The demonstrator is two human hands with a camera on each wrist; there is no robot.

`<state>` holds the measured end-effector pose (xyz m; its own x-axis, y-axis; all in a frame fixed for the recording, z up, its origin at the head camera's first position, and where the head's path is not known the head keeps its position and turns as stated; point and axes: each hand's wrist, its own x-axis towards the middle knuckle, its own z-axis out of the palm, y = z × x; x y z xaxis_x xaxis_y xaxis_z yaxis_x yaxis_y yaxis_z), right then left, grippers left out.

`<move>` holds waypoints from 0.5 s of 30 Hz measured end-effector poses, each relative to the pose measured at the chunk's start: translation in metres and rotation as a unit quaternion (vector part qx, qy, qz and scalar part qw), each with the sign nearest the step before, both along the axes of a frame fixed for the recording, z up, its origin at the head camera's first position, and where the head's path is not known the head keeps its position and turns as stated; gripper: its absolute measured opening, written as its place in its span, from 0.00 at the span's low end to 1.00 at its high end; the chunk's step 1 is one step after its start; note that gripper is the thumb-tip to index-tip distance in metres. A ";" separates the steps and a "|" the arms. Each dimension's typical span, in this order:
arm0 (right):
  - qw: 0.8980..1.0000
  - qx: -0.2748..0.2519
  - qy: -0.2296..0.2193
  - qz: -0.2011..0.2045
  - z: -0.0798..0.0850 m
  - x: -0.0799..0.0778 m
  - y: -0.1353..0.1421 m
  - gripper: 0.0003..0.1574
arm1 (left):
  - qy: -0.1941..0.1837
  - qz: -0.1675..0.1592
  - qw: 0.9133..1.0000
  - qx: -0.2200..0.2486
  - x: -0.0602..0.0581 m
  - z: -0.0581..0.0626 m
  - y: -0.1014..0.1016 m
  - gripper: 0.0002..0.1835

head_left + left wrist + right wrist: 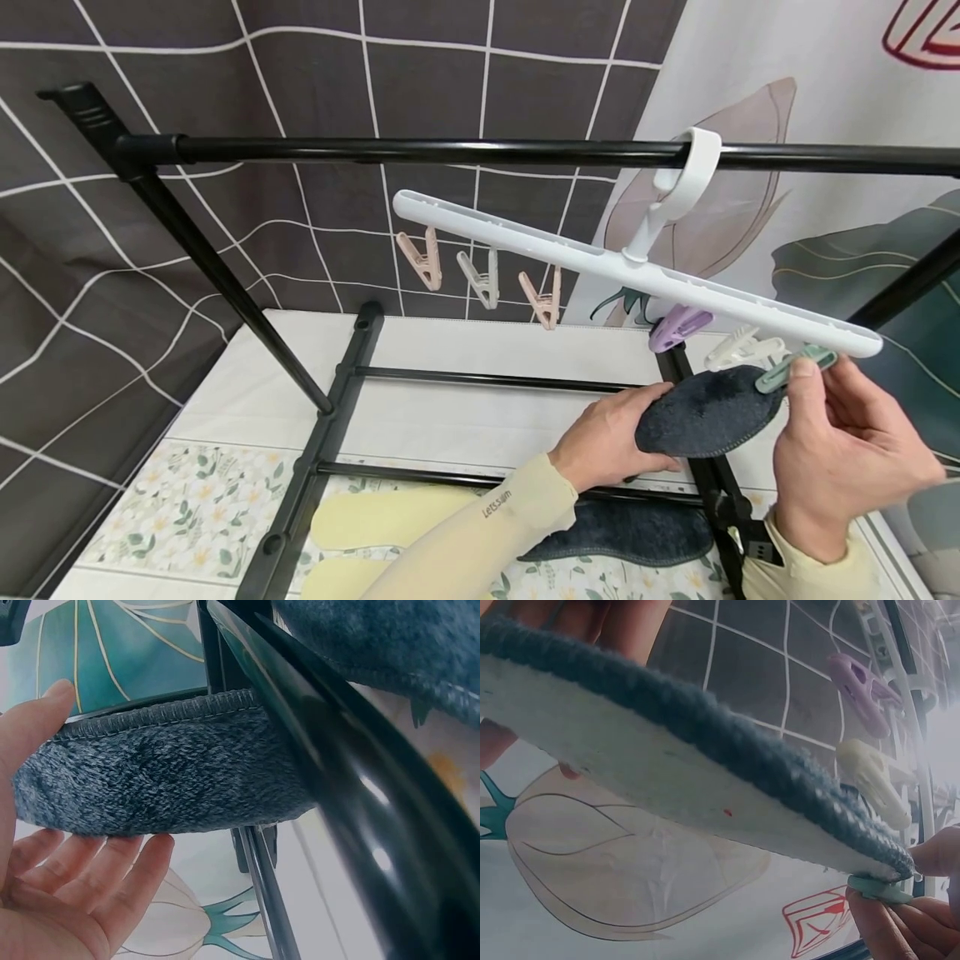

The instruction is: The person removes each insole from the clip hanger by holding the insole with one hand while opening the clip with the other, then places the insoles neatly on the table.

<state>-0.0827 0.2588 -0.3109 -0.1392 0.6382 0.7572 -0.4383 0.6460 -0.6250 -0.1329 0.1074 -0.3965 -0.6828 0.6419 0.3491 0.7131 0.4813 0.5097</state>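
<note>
My left hand (pixel 611 437) holds a dark fuzzy insole (pixel 705 412) by one end, thumb on one edge and fingers along the other. At the insole's far end, my right hand (pixel 847 458) pinches a green clothespin (pixel 772 380) hanging near the right tip of a white hanger (pixel 525 242). The right wrist view shows the insole's pale underside (pixel 660 765), with the green clothespin (pixel 877 889) at its tip. Beside that clip hang a cream clothespin (pixel 738 350) and a purple one (pixel 678 327).
The hanger hooks over a black rack rail (pixel 420 151). Two pink clips and a grey clip (pixel 482 279) dangle at its left. Below, past the rack's lower bars (pixel 480 380), lie another dark insole (pixel 637 533) and yellow insoles (pixel 390 512). A dark grid curtain (pixel 300 92) hangs behind.
</note>
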 end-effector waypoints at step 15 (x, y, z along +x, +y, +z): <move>1.000 0.005 0.005 0.005 0.002 0.001 0.003 0.12 | 0.002 0.005 1.000 0.000 0.000 0.001 0.001 0.49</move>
